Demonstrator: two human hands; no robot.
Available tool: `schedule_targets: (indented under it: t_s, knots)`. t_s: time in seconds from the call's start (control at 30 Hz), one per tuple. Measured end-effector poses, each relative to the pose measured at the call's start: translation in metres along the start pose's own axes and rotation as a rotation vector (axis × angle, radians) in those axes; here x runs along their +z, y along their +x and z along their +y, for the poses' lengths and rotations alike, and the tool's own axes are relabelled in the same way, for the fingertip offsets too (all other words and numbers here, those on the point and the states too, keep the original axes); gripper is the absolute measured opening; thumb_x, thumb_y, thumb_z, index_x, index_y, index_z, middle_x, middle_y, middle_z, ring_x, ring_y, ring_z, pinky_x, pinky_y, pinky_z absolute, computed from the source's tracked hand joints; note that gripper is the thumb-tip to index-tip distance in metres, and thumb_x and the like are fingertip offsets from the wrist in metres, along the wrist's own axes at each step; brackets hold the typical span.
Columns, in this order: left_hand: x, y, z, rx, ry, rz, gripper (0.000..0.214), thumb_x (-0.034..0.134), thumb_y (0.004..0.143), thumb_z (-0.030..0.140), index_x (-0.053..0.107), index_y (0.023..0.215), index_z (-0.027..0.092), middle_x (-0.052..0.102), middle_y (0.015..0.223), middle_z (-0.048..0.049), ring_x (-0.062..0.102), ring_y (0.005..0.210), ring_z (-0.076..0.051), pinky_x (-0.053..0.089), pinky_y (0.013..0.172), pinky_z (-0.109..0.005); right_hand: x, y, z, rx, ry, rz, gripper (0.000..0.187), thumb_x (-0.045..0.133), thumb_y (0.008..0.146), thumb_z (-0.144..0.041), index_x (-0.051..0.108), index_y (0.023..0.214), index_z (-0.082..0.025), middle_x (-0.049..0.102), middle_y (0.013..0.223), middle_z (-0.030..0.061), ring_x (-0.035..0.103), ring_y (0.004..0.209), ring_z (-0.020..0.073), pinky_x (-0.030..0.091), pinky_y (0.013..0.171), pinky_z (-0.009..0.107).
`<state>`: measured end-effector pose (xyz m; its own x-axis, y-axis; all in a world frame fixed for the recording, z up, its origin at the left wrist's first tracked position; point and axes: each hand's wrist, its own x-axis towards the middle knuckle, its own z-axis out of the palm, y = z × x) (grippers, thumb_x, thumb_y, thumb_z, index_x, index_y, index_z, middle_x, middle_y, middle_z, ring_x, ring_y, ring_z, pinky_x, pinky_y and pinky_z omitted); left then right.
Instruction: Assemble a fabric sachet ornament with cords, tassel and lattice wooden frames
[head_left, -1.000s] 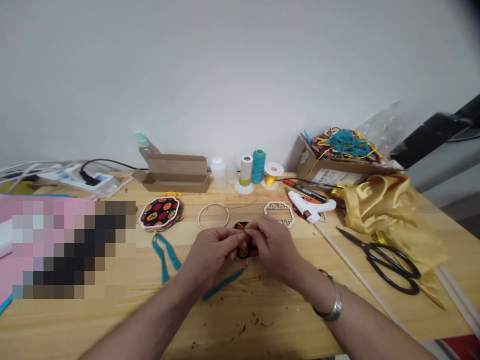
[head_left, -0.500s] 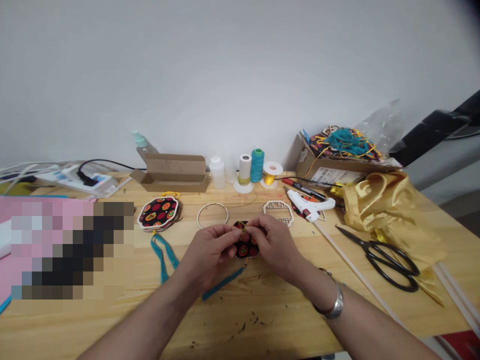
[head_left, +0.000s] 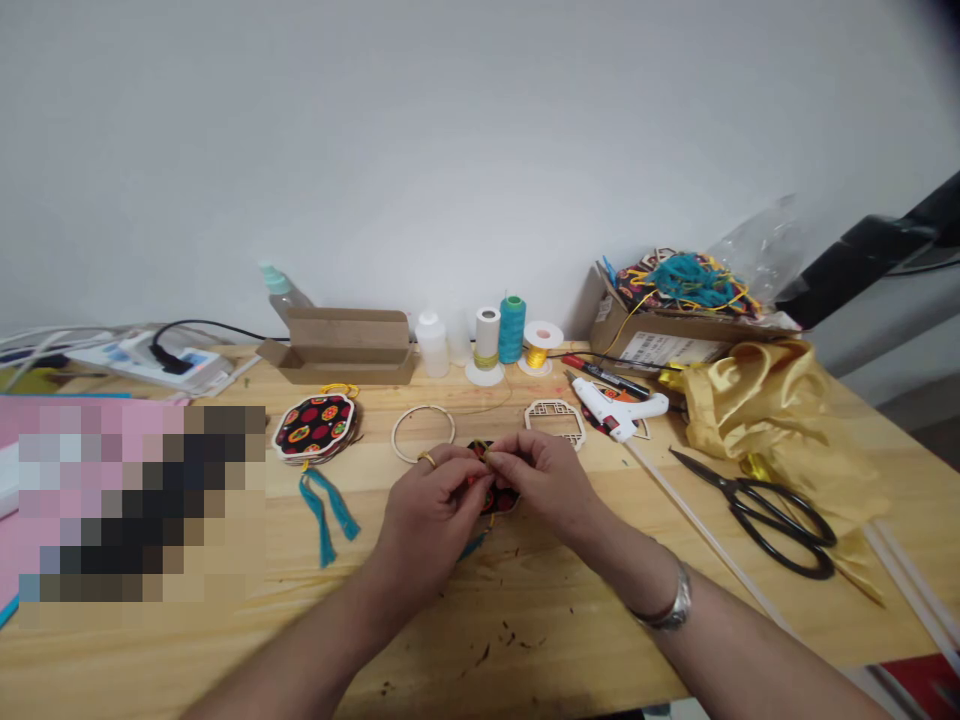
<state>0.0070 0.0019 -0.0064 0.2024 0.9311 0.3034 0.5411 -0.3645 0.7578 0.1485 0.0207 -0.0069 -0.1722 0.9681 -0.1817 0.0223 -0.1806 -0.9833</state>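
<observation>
My left hand [head_left: 431,510] and my right hand [head_left: 544,480] meet at the table's middle, fingertips pinched together. Between them is a thin yellow cord [head_left: 481,446], mostly hidden by the fingers. Below it lies a black fabric ornament [head_left: 507,497] with red round patterns and a pale edge, partly covered by the hands. A teal tassel [head_left: 472,545] trails from its lower end, mostly behind my left hand. Just beyond the hands are a thin wooden ring [head_left: 394,440] and a wooden lattice frame [head_left: 555,405].
Finished ornaments lie stacked [head_left: 315,424] at left, beside an open cardboard box [head_left: 345,372]. Thread spools [head_left: 512,330] and a bottle [head_left: 433,345] stand along the wall. To the right are a glue gun [head_left: 619,408], black scissors [head_left: 780,525], gold cloth [head_left: 750,400] and a filled carton [head_left: 660,345].
My left hand has turned over, its back now upward and its fingers closer to the right fingertips. The teal tassel has become mostly hidden. My right hand has barely moved.
</observation>
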Motion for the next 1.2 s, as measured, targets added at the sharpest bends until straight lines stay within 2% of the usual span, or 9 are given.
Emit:
schedule_targets:
  t_s: [0.13, 0.23, 0.43, 0.57, 0.77, 0.83, 1.03, 1.2]
  knots:
    - [0.002, -0.004, -0.005, 0.192, 0.198, -0.003, 0.018, 0.049, 0.082, 0.015, 0.067, 0.083, 0.019, 0.065, 0.087, -0.0059, 0.059, 0.079, -0.016, 0.045, 0.071, -0.025, 0.001, 0.000, 0.001, 0.040, 0.085, -0.007, 0.007, 0.059, 0.068, -0.024, 0.059, 0.067, -0.017, 0.055, 0.053, -0.0046, 0.050, 0.045, 0.0082, 0.043, 0.045, 0.021]
    - [0.003, -0.005, -0.008, 0.291, 0.267, -0.004, 0.019, 0.047, 0.084, 0.014, 0.065, 0.087, 0.019, 0.063, 0.090, -0.0065, 0.058, 0.082, -0.016, 0.045, 0.073, -0.026, 0.001, 0.001, 0.002, 0.025, 0.084, -0.005, 0.007, 0.059, 0.068, -0.023, 0.059, 0.067, -0.017, 0.055, 0.054, -0.0044, 0.050, 0.046, 0.0081, 0.043, 0.045, 0.021]
    - [0.002, -0.005, -0.006, 0.306, 0.273, 0.015, 0.017, 0.047, 0.084, 0.012, 0.063, 0.087, 0.016, 0.063, 0.091, -0.0076, 0.057, 0.084, -0.016, 0.044, 0.075, -0.026, 0.000, 0.000, 0.003, 0.000, 0.049, -0.021, 0.006, 0.057, 0.070, -0.022, 0.059, 0.069, -0.017, 0.055, 0.054, -0.0041, 0.050, 0.046, 0.0086, 0.043, 0.046, 0.022]
    - [-0.001, -0.005, 0.000, 0.203, 0.130, 0.001, 0.015, 0.049, 0.082, 0.015, 0.063, 0.087, 0.015, 0.064, 0.092, -0.0085, 0.058, 0.086, -0.017, 0.044, 0.078, -0.027, 0.000, 0.000, 0.002, -0.013, 0.041, -0.010, 0.005, 0.057, 0.070, -0.021, 0.059, 0.069, -0.017, 0.057, 0.057, -0.0033, 0.051, 0.048, 0.0090, 0.043, 0.047, 0.022]
    - [-0.004, 0.000, 0.001, -0.237, -0.107, -0.024, 0.016, 0.051, 0.082, 0.029, 0.065, 0.081, 0.019, 0.067, 0.070, -0.0002, 0.059, 0.064, -0.014, 0.045, 0.059, -0.022, 0.001, -0.001, 0.000, 0.015, 0.033, 0.007, 0.004, 0.056, 0.068, -0.016, 0.059, 0.069, -0.016, 0.057, 0.056, -0.0038, 0.051, 0.048, 0.0080, 0.042, 0.046, 0.020]
    - [-0.003, 0.002, 0.000, -0.320, -0.209, -0.040, 0.016, 0.054, 0.081, 0.031, 0.066, 0.082, 0.020, 0.068, 0.070, 0.0012, 0.060, 0.064, -0.014, 0.045, 0.058, -0.022, 0.000, -0.001, 0.000, -0.004, 0.019, 0.011, 0.004, 0.056, 0.068, -0.017, 0.060, 0.069, -0.016, 0.058, 0.058, -0.0034, 0.052, 0.049, 0.0081, 0.042, 0.047, 0.020]
    - [-0.002, 0.004, 0.001, -0.355, -0.230, -0.066, 0.018, 0.058, 0.078, 0.028, 0.071, 0.091, 0.026, 0.073, 0.085, 0.0039, 0.064, 0.076, -0.015, 0.047, 0.069, -0.021, 0.000, 0.000, 0.001, 0.022, 0.028, 0.005, 0.005, 0.056, 0.069, -0.018, 0.060, 0.071, -0.016, 0.058, 0.056, -0.0039, 0.053, 0.047, 0.0087, 0.042, 0.047, 0.021]
    - [-0.003, 0.003, -0.001, -0.340, -0.209, -0.084, 0.020, 0.058, 0.078, 0.028, 0.071, 0.093, 0.031, 0.074, 0.084, 0.0061, 0.065, 0.075, -0.014, 0.047, 0.068, -0.021, -0.001, 0.001, 0.005, -0.026, -0.031, 0.025, 0.007, 0.057, 0.069, -0.018, 0.061, 0.073, -0.016, 0.060, 0.059, -0.0024, 0.053, 0.050, 0.0091, 0.043, 0.049, 0.022]
